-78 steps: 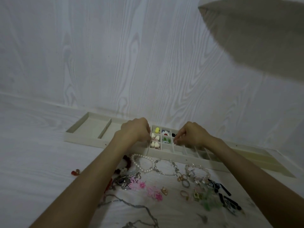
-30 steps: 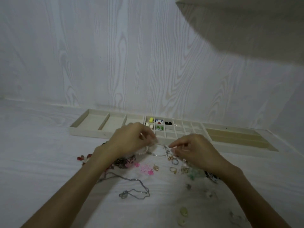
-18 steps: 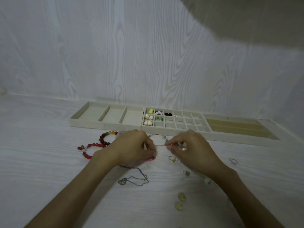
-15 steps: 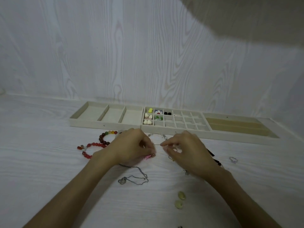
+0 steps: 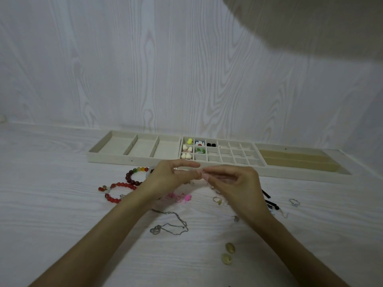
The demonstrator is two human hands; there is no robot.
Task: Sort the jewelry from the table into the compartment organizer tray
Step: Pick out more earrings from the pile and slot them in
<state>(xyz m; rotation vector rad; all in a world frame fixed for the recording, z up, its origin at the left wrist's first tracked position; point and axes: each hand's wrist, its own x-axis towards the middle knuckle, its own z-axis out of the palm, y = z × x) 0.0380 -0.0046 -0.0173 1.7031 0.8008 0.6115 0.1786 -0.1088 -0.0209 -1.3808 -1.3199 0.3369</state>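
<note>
Pink, small and hard to name, a piece sits pinched between our two hands at the middle of the frame: left hand (image 5: 170,177) and right hand (image 5: 234,183) meet fingertip to fingertip, fingers narrow, probably to separate it before dropping. Just behind, the organizer tray (image 5: 132,160) waits. The red bead bracelet (image 5: 116,191) and chain necklace (image 5: 170,226) lie on the desk (image 5: 51,214).

Table (image 5: 51,224): pale woodgrain, matt. Organizer tray (image 5: 132,159) beyond hands: beige, matt, cloth-like lining. Red bead bracelet (image 5: 116,190) beside left hand (image 5: 165,179): glossy, glassy. Chain necklace (image 5: 170,225) between forearms: thin shiny metal. Ring (image 5: 294,202) right of right hand (image 5: 238,187): silvery metal.
</note>
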